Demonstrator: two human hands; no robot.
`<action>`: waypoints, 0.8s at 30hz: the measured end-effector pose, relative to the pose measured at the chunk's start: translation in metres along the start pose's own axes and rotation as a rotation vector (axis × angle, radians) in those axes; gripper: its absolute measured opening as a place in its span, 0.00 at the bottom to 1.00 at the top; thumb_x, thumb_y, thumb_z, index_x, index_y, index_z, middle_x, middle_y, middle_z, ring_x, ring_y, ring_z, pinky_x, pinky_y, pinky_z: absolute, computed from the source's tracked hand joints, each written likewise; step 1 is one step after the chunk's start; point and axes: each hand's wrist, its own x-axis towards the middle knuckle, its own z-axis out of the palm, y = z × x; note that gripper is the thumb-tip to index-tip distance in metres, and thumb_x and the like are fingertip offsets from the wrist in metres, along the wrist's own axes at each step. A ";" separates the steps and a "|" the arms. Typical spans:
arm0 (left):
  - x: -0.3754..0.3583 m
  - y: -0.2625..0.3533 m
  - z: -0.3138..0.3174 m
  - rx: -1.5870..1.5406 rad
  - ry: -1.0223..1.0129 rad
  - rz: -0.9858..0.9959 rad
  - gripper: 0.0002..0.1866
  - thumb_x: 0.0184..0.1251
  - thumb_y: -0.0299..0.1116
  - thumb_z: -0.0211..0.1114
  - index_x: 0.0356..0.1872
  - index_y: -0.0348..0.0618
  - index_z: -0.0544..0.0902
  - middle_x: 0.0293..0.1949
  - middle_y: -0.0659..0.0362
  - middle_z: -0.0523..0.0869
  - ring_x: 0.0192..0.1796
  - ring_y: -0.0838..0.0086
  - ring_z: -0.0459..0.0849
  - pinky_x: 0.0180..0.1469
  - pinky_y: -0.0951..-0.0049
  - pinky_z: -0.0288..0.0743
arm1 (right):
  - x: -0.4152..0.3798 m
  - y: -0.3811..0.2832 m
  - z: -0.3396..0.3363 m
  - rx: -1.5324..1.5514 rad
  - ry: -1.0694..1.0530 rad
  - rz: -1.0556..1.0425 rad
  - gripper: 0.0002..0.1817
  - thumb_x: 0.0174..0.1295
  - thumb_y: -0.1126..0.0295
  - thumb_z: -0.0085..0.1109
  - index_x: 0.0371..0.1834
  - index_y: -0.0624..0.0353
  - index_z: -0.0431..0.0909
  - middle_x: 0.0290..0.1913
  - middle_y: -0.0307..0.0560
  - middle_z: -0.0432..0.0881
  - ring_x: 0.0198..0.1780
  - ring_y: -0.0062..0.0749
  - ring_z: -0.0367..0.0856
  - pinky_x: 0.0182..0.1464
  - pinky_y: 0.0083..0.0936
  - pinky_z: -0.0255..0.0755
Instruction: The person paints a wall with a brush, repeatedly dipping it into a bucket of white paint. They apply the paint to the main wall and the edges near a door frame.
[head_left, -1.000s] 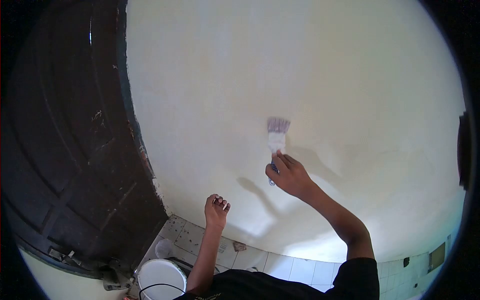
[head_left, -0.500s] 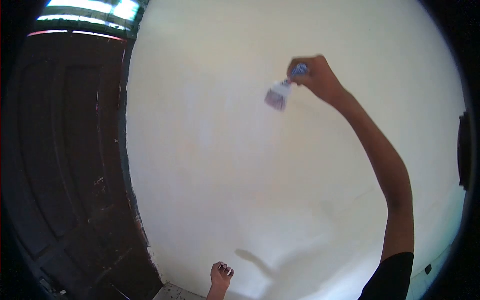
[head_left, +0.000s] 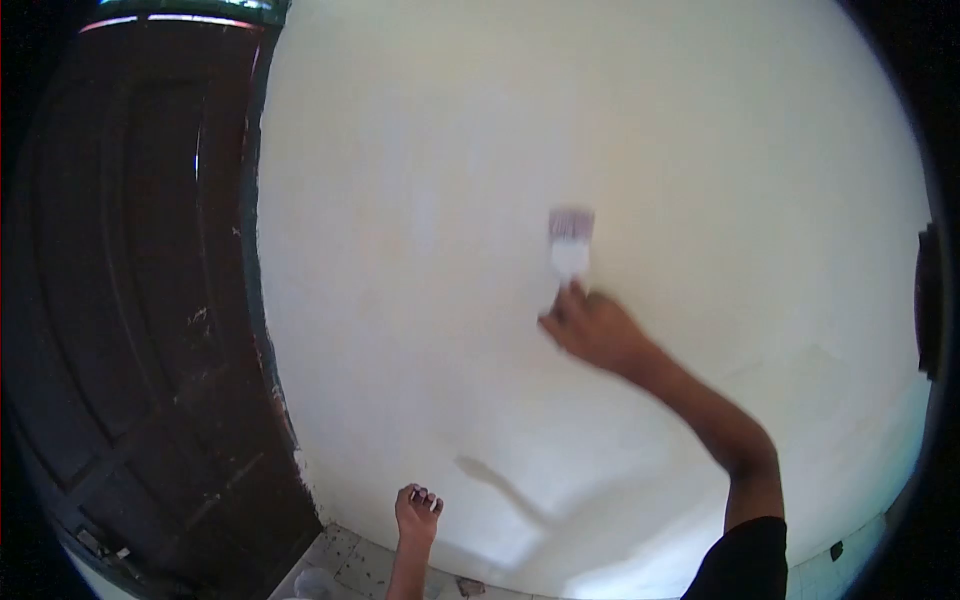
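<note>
My right hand (head_left: 595,325) is closed round the handle of a flat paintbrush (head_left: 571,254), in front of the pale wall (head_left: 440,330). The brush points upward, its purplish bristles on top and the white ferrule part below. My fingers cover most of the handle. Low in the view, my left hand (head_left: 418,502) is raised with the fingers loosely curled and nothing held in them. White marks show at its fingertips. Streaks of a lighter tone run down the wall left of the brush.
A dark brown panelled door (head_left: 140,300) with a worn dark frame stands on the left. Below the wall is a speckled floor (head_left: 350,560), with a pale translucent thing (head_left: 315,582) on it. A dark object (head_left: 928,300) is fixed at the far right. Shadows fall on the lower wall.
My right hand has come down the wall, and the brush has turned from bristles down to bristles up. The view has tilted lower, showing more floor; my left hand appears slightly higher.
</note>
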 end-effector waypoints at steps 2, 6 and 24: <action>-0.003 -0.002 -0.001 -0.021 -0.070 0.029 0.09 0.63 0.39 0.58 0.25 0.53 0.70 0.24 0.67 0.71 0.30 0.75 0.71 0.41 0.66 0.69 | -0.032 -0.060 -0.007 -0.023 -0.061 -0.052 0.03 0.57 0.75 0.56 0.29 0.59 0.71 0.39 0.67 0.78 0.34 0.47 0.86 0.25 0.26 0.74; -0.013 -0.002 0.003 -0.017 -0.051 0.049 0.09 0.63 0.39 0.60 0.26 0.53 0.71 0.24 0.67 0.72 0.30 0.75 0.71 0.42 0.66 0.69 | -0.061 -0.114 -0.023 0.159 -0.072 -0.078 0.04 0.55 0.75 0.59 0.29 0.58 0.72 0.35 0.60 0.78 0.30 0.39 0.85 0.25 0.26 0.74; -0.026 -0.089 0.041 0.092 -0.052 0.029 0.09 0.66 0.40 0.58 0.27 0.53 0.72 0.25 0.67 0.73 0.32 0.76 0.73 0.45 0.66 0.69 | -0.046 -0.061 0.036 -0.092 0.123 0.118 0.02 0.59 0.74 0.54 0.33 0.61 0.75 0.42 0.69 0.79 0.43 0.62 0.84 0.23 0.34 0.76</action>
